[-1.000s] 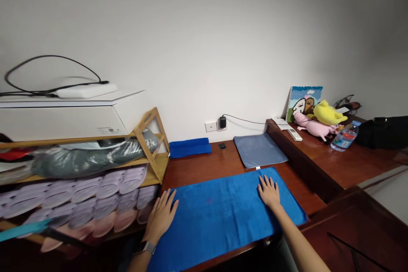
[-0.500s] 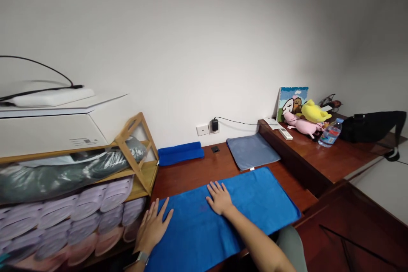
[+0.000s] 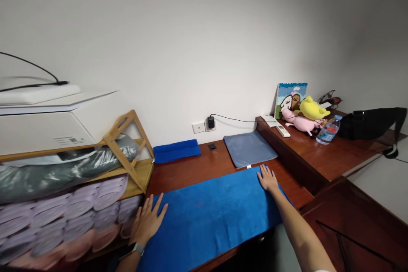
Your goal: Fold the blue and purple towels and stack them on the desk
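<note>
Head view: left hand and right hand palm-down on near blue cloth, left edge and far-right corner; grips splayed, empty, likely bracing it flat (grey cloth beyond).

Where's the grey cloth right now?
Right of centre in the head view: the grey cloth lies on the desk, just beyond the large blue cloth and the right hand.

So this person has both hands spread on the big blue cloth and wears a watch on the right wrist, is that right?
Not quite: the watch is on the left wrist; the right wrist is bare, as the head view shows. The left hand and right hand are indeed both spread on the big blue cloth.
</note>
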`<state>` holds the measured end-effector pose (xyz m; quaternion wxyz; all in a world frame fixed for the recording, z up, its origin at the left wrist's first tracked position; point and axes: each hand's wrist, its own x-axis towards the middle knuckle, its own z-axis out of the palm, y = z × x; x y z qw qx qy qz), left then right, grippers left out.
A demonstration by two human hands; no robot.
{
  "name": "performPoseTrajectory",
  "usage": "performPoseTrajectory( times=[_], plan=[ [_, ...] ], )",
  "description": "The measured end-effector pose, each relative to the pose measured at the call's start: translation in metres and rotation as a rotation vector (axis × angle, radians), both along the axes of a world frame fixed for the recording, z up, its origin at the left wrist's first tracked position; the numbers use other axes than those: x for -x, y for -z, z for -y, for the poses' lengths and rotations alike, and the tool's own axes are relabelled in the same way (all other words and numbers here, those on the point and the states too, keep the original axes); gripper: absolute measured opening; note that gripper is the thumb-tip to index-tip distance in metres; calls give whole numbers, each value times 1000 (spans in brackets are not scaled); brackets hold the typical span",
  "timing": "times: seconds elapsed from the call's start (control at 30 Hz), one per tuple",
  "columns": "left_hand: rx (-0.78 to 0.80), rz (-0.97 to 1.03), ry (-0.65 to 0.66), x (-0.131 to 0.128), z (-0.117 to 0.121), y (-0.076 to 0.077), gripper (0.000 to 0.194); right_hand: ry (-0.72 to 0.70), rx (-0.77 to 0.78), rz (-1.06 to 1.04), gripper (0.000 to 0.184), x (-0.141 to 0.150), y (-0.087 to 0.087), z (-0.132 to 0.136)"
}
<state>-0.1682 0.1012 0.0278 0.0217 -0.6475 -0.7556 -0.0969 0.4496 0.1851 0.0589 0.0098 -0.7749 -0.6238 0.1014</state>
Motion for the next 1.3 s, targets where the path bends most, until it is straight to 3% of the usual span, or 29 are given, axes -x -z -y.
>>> performPoseTrajectory(
  times=[0.1, 0.2, 0.27, 0.37, 0.47, 0.57, 0.67, 0.73, 0.83, 0.93, 1.0, 1.1, 1.23, 1.3],
  plan=[
    [-11, -32, 25, -1, -2, -5, 75, 21, -27, -3, 70, 14, -7, 3],
    [-103, -47, 121, -21, -5, -10, 71, -23, -189, -23, 67, 71, -11, 19],
    [-150, -29, 203, -49, -9, -15, 68, -193, -282, -94, 65, 129, -8, 35],
    [-100, 10, 280, -89, -15, -20, 64, -503, -254, -236, 63, 211, -2, 53],
    [-16, 38, 213, -90, -17, -14, 66, -591, -202, -278, 65, 242, 1, 53],
    [-10, 42, 92, -48, -14, 2, 76, -514, -183, -234, 65, 205, -2, 37],
    [-50, 27, 50, -1, -8, 16, 79, -326, -129, -140, 67, 129, -2, 20],
    [-57, 25, 63, 16, -5, 18, 78, -169, -82, -81, 68, 75, -1, 14],
    [-38, 24, 64, 20, -3, 9, 76, -12, -23, -38, 71, 15, -2, 10],
    [-73, 18, 74, 7, 0, -10, 73, 24, 5, -16, 71, -2, -9, 12],
    [-144, 26, 127, -14, 5, -22, 70, 27, -59, 0, 70, 19, -16, 21],
    [-231, 49, 236, -71, 24, -30, 65, -94, -231, -42, 67, 93, -18, 54],
    [-144, 70, 418, -161, 58, -18, 61, -519, -281, -271, 62, 213, -4, 116],
    [-79, 81, 449, -179, 70, -9, 60, -591, -236, -326, 62, 243, 3, 135]
  ],
)
